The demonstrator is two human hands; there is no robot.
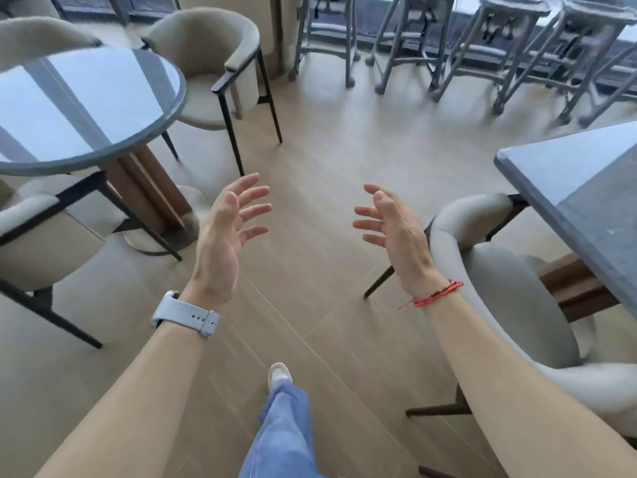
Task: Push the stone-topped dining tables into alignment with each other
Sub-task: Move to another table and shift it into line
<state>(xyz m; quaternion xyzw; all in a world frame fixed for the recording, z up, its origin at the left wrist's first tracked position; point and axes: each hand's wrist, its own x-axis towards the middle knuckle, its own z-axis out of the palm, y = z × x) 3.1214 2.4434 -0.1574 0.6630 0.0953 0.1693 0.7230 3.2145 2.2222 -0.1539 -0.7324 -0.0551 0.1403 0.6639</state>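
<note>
A round stone-topped table (82, 108) with a wooden pedestal stands at the upper left. The corner of a square dark stone-topped table (586, 188) reaches in from the right edge. Between them, over the bare floor, my left hand (227, 232) and my right hand (393, 232) are raised with palms facing each other and fingers spread. Neither hand touches a table or holds anything. A pale watch strap is on my left wrist and a red string bracelet on my right.
Beige tub chairs with black legs stand around both tables: one behind the round table (220, 67), one at its near left (38, 243), one tucked under the square table (510, 298). Several grey bar stools (510, 46) line the far window. My leg and shoe (281, 374) are below.
</note>
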